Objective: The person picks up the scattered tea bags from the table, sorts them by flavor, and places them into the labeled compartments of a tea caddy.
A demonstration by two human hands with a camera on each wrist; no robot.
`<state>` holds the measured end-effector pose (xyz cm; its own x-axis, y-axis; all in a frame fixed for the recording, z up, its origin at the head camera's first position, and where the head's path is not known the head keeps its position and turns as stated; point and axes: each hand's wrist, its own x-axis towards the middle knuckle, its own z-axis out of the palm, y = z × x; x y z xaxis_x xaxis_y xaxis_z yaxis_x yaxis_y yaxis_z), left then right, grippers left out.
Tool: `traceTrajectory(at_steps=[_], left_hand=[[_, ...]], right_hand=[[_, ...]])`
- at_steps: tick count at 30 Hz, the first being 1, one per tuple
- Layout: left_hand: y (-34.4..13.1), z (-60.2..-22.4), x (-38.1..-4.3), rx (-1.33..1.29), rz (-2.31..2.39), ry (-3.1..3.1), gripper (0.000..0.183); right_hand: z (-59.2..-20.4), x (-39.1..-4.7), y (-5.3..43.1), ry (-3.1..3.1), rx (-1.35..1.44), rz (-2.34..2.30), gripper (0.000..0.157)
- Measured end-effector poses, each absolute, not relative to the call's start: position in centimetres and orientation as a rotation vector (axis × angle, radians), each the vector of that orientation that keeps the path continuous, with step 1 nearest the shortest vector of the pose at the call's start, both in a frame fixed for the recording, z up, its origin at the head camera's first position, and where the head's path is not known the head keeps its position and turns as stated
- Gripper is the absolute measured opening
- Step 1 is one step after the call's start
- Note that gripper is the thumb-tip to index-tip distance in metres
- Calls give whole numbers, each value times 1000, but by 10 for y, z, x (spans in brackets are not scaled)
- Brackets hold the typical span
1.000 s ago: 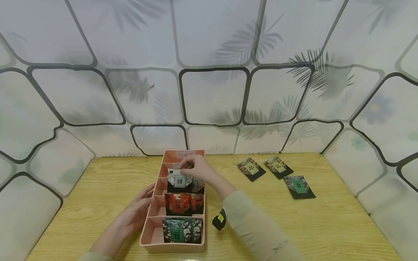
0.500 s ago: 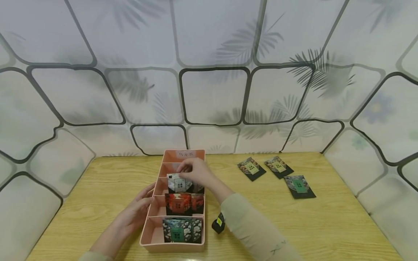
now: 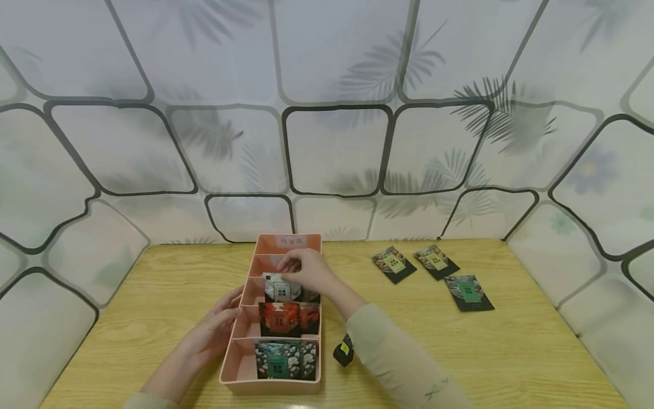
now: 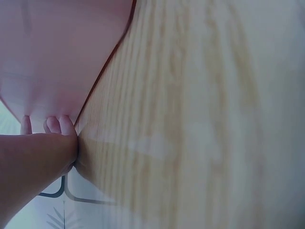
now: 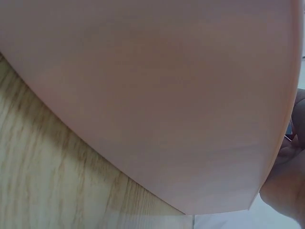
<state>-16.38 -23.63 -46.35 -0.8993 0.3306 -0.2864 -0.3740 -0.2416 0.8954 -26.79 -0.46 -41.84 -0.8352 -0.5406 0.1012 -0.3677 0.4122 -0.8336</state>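
Right hand [image 3: 309, 271] pinches the white packet [image 3: 280, 291], lower now so probably nearly seated, and left hand [image 3: 212, 329] rests on the box [image 3: 276, 388], left edge.

White-topped sachet [image 3: 281, 290], upright, middle compartment, pink divided box [image 3: 272, 388]

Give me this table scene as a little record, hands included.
Box: pink, five compartments
In it, far to near: white packets, red packets, green-labelled packets
Left hand: against the box's left side
Right hand: at a white packet's top, apparently pinching it
Loose, right: two yellow-labelled packets, one green-labelled packet
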Motion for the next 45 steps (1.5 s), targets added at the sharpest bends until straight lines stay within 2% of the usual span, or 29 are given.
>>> traceTrajectory(at_steps=[9,17,22,30,45], left_hand=[[-236,-464,-163,-34,2182,1581,64],[-237,-463,-163,-49,2174,1567,62],[-237,-464,-163,-56,2173,1577,62],[-237,-465,-163,-34,2180,1558,60],[-237,-465,-164,-30,2207,1532,59]], right_hand=[[-413,-269,-1,2423,-809,-1434,16],[-413,-275,5,2399,-809,-1476,15],[-398,-271,14,2399,-794,-1479,16],[-404,-286,29,2430,-797,-1508,14],[-400,-297,73,2483,-692,-1493,22]])
